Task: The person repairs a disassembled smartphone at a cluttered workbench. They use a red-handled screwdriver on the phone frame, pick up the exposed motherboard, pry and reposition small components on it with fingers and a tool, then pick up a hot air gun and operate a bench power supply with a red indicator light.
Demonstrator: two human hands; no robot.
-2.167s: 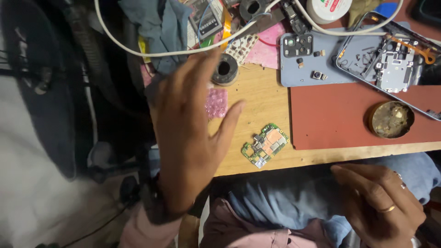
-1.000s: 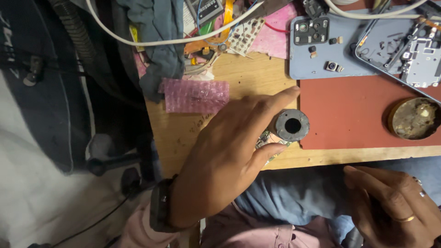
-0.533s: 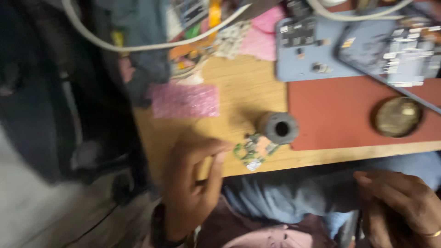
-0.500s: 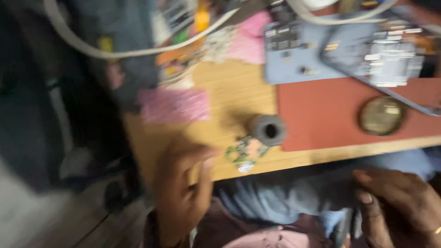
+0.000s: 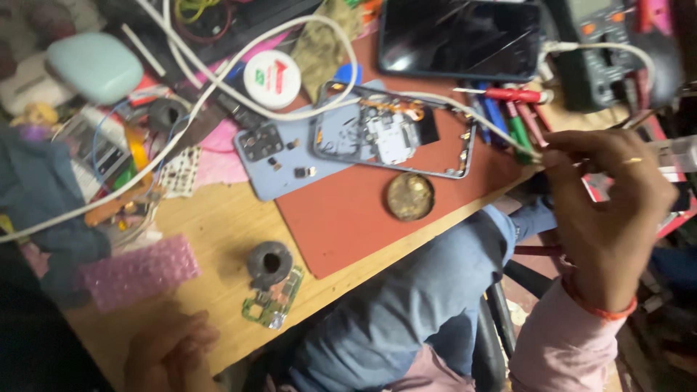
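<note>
meanwhile right hand pinches a white cable.

Bare worktop lies open between the pink bubble wrap and the red mat; a dark ring on a green circuit board blocks the front edge; cables and tools crowd the back

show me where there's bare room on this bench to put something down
Bare wood lies between the pink bubble wrap, the blue phone back cover and the grey metal ring. The red-brown mat is bare near the round brass tin. The back edge is crowded.
</note>
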